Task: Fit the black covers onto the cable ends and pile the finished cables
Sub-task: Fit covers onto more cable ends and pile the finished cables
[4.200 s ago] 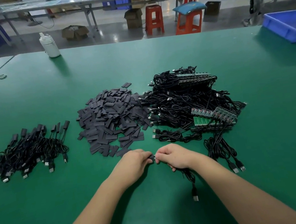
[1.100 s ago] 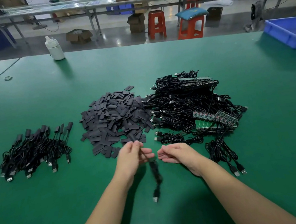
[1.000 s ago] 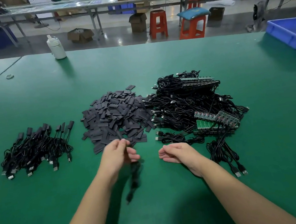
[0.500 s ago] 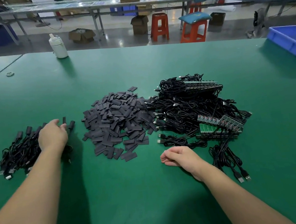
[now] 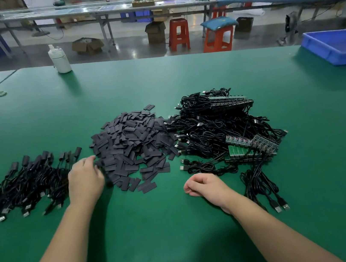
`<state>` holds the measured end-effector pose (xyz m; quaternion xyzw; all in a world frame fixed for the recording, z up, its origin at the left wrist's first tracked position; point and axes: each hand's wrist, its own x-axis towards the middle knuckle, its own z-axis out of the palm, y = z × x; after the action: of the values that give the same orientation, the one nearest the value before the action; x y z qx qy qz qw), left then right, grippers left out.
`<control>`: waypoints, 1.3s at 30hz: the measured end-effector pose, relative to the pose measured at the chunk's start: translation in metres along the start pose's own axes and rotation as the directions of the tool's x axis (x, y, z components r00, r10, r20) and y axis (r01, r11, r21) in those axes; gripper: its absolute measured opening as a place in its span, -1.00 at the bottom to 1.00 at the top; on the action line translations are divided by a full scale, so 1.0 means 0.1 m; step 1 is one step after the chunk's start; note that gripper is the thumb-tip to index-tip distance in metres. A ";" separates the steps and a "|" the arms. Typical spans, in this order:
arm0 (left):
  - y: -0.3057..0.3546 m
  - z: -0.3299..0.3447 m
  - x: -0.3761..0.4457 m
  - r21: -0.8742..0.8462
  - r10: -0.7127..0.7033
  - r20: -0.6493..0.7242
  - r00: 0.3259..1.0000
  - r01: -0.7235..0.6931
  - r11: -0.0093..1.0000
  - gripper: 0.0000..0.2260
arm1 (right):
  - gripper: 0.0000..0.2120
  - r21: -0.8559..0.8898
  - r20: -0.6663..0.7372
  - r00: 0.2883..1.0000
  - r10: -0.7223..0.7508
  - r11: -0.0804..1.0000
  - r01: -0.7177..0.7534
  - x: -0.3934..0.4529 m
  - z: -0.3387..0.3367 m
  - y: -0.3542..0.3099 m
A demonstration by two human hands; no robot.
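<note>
Flat, dark-grey rectangular covers lie heaped mid-counter. At their 8 o'clock edge the left hand reaches in, grip unclear. The right hand, loosely curled, holds nothing.

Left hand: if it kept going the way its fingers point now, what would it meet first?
Most likely the pile of black covers; the left hand already has its fingertips at the pile's near-left edge, though contact is blurred.

Two hands; three heaps: finished cables, black covers, uncovered cables; two stools.
</note>
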<state>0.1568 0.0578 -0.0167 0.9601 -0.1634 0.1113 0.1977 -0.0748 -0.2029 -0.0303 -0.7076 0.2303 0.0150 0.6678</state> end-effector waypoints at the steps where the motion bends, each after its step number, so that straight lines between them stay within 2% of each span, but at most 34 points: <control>1: 0.14 -0.01 -0.04 -0.053 0.024 -0.037 0.999 -0.026 0.998 -0.66 | -0.85 -0.021 -0.004 1.000 0.003 1.000 -0.004 0.00 0.01 -0.01; 6: 1.07 0.00 -0.38 -0.288 0.224 -0.060 0.973 -0.232 0.929 -0.68 | -0.89 -0.137 0.021 0.999 0.036 0.990 -0.033 -0.10 0.01 -0.19; 8: 1.37 0.05 -0.51 -0.341 0.295 -0.002 0.956 -0.278 0.898 -0.69 | -0.88 -0.377 -0.030 0.998 -0.061 0.925 0.045 -0.18 -0.08 -0.35; 9: 1.48 0.09 -0.57 -0.356 0.327 0.035 0.944 -0.294 0.887 -0.69 | -0.87 -0.538 -0.119 0.975 -0.187 0.838 0.095 -0.22 -0.18 -0.44; 10: 1.57 0.13 -0.62 -0.366 0.359 0.065 0.931 -0.312 0.877 -0.70 | -0.87 -0.671 -0.228 0.907 -0.353 0.732 0.116 -0.29 -0.31 -0.55; 11: 1.65 0.16 -0.66 -0.375 0.384 0.085 0.919 -0.327 0.867 -0.71 | -0.89 -0.765 -0.320 0.795 -0.516 0.635 0.104 -0.35 -0.48 -0.64; 12: 1.72 0.18 -0.70 -0.383 0.395 0.106 0.912 -0.329 0.863 -0.71 | -0.90 -0.830 -0.374 0.687 -0.623 0.555 0.051 -0.39 -0.68 -0.70; 13: 1.79 0.20 -0.73 -0.393 0.398 0.126 0.909 -0.323 0.861 -0.72 | -0.84 -0.860 -0.414 0.633 -0.654 0.509 -0.037 -0.41 -0.89 -0.74; 14: 1.85 0.21 -0.75 -0.402 0.398 0.146 0.906 -0.313 0.861 -0.72 | -0.75 -0.856 -0.464 0.646 -0.606 0.494 -0.152 -0.43 -1.11 -0.76; 16: 2.00 0.21 -0.79 -0.431 0.404 0.181 0.897 -0.297 0.852 -0.72 | -0.63 -0.796 -0.548 0.736 -0.397 0.517 -0.314 -0.45 -1.46 -0.76; 17: 2.08 0.21 -0.81 -0.445 0.412 0.193 0.891 -0.294 0.846 -0.72 | -0.66 -0.762 -0.566 0.767 -0.303 0.546 -0.347 -0.46 -1.57 -0.73; 19: 2.23 0.21 -0.84 -0.458 0.428 0.214 0.878 -0.297 0.838 -0.72 | -0.83 -0.718 -0.536 0.812 -0.231 0.631 -0.295 -0.48 -1.68 -0.67; 21: 2.38 0.20 -0.86 -0.482 0.433 0.236 0.870 -0.282 0.830 -0.73 | -0.94 -0.692 -0.467 0.843 -0.267 0.704 -0.160 -0.50 -1.69 -0.63; 23: 2.54 0.17 -0.90 -0.544 0.440 0.245 0.864 -0.254 0.800 -0.74 | -0.94 -0.683 -0.385 0.868 -0.313 0.729 -0.040 -0.52 -1.65 -0.68; 26: 2.78 0.11 -0.94 -0.663 0.437 0.287 0.852 -0.152 0.733 -0.66 | -0.94 -0.726 -0.258 0.890 -0.376 0.683 0.078 -0.52 -1.51 -0.79; 28: 2.90 0.09 -0.94 -0.685 0.413 0.309 0.856 -0.100 0.721 -0.75 | -0.93 -0.737 -0.198 0.890 -0.410 0.661 0.140 -0.53 -1.41 -0.86; 29: 2.94 0.08 -0.93 -0.682 0.400 0.302 0.865 -0.097 0.725 -0.89 | -0.92 -0.742 -0.181 0.891 -0.416 0.652 0.154 -0.54 -1.37 -0.89; 30: 2.96 0.07 -0.92 -0.677 0.383 0.287 0.878 -0.097 0.730 -0.87 | -0.92 -0.747 -0.177 0.891 -0.417 0.646 0.154 -0.55 -1.34 -0.92; 32: 2.97 0.07 -0.92 -0.670 0.353 0.288 0.890 -0.076 0.739 -0.68 | -0.92 -0.747 -0.185 0.889 -0.419 0.648 0.149 -0.56 -1.30 -0.93; 36: 2.97 0.05 -0.96 -0.666 0.315 0.310 0.897 -0.032 0.746 -0.70 | -0.87 -0.757 -0.225 0.867 -0.444 0.640 0.132 -0.56 -1.20 -0.94; 39: 2.97 0.06 -0.98 -0.634 0.248 0.266 0.932 -0.025 0.773 -0.66 | -0.83 -0.785 -0.271 0.849 -0.453 0.615 0.077 -0.52 -1.12 -0.96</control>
<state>-0.0393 -0.1757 0.0528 0.8311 -0.2923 -0.0989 0.4626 -0.1201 -0.2934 0.0891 -0.9283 0.2386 -0.1555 0.2391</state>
